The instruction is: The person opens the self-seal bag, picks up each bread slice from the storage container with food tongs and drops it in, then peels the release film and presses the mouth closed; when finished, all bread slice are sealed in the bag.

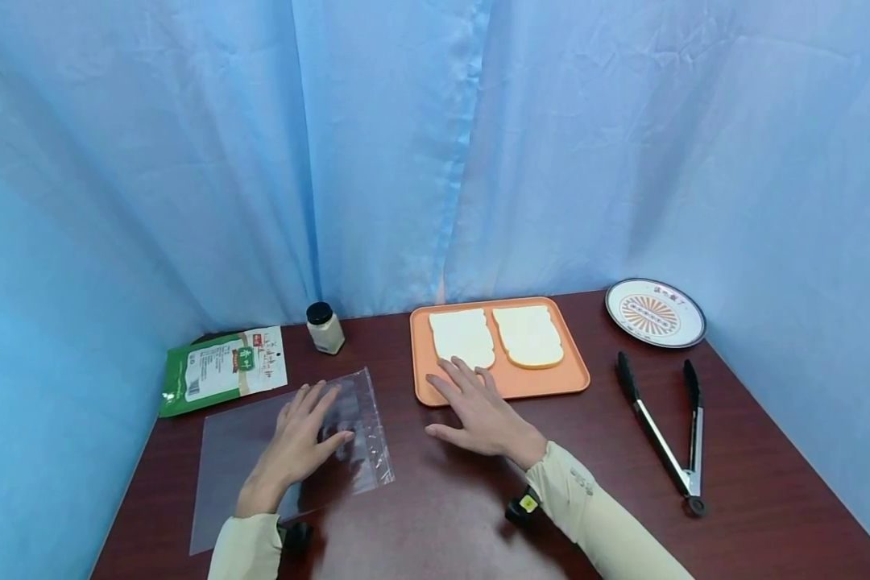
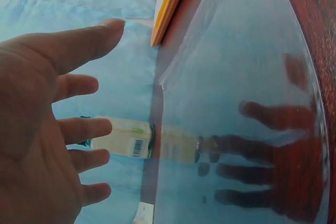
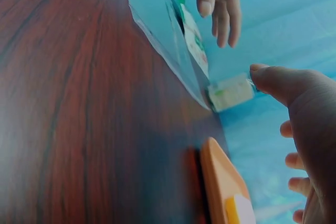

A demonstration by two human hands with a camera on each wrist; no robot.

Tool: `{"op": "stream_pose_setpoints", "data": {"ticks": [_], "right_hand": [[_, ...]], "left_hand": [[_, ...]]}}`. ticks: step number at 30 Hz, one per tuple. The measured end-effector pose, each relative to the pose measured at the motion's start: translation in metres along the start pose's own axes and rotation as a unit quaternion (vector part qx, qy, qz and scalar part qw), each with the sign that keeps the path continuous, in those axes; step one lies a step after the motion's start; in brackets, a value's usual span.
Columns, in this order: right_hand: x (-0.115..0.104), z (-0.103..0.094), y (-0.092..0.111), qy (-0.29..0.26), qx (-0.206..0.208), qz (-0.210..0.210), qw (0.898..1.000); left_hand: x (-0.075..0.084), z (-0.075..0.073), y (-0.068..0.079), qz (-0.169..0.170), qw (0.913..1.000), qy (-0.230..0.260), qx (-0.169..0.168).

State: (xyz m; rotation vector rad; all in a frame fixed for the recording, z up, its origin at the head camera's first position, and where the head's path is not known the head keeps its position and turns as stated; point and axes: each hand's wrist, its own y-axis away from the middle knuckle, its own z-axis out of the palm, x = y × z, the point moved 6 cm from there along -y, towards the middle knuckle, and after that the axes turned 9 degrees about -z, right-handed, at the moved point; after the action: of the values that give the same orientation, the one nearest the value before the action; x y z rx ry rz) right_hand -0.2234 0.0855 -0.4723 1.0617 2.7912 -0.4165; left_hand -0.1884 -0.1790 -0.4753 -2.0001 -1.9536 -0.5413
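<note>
My left hand (image 1: 303, 441) hovers with spread fingers over a clear plastic bag (image 1: 235, 463) lying flat at the left; in the left wrist view a gap and the hand's reflection show below it. My right hand (image 1: 482, 415), fingers also spread and holding nothing, is in the air by the front edge of an orange tray (image 1: 511, 388). Two bread slices lie side by side on that tray: the left slice (image 1: 461, 337) is partly behind my right fingertips, and the right slice (image 1: 528, 334) shows whole.
A green and white packet (image 1: 225, 366) lies at the far left. Behind the bag stands a small black-lidded jar (image 1: 325, 329). To the right, spread tongs (image 1: 667, 451) lie below a patterned white plate (image 1: 656, 314). Blue curtains (image 1: 406, 161) border the dark wooden table (image 1: 420, 532).
</note>
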Motion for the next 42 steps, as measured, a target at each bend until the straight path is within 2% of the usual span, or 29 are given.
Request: {"op": "stream_pose_setpoints", "data": {"ticks": [7,20,29,35,42], "right_hand": [[-0.014,0.023,-0.019,-0.033,-0.039,-0.007,0.999],[-0.032,0.055,-0.045,-0.011,-0.076,-0.024,0.997],[-0.041,0.069,-0.052,0.013,-0.092,-0.041,0.995],[-0.041,0.075,-0.054,0.021,-0.098,-0.03,0.995],[-0.042,0.081,-0.056,0.026,-0.112,-0.023,0.993]], "left_hand": [[-0.005,0.012,-0.007,0.004,0.9999,0.005,-0.016],[-0.008,0.028,-0.012,-0.021,0.9986,-0.013,-0.048],[-0.007,0.036,-0.014,-0.021,0.9978,-0.017,-0.061],[-0.008,0.04,-0.014,-0.026,0.9969,-0.021,-0.071],[-0.007,0.042,-0.013,-0.026,0.9972,-0.024,-0.066]]}}
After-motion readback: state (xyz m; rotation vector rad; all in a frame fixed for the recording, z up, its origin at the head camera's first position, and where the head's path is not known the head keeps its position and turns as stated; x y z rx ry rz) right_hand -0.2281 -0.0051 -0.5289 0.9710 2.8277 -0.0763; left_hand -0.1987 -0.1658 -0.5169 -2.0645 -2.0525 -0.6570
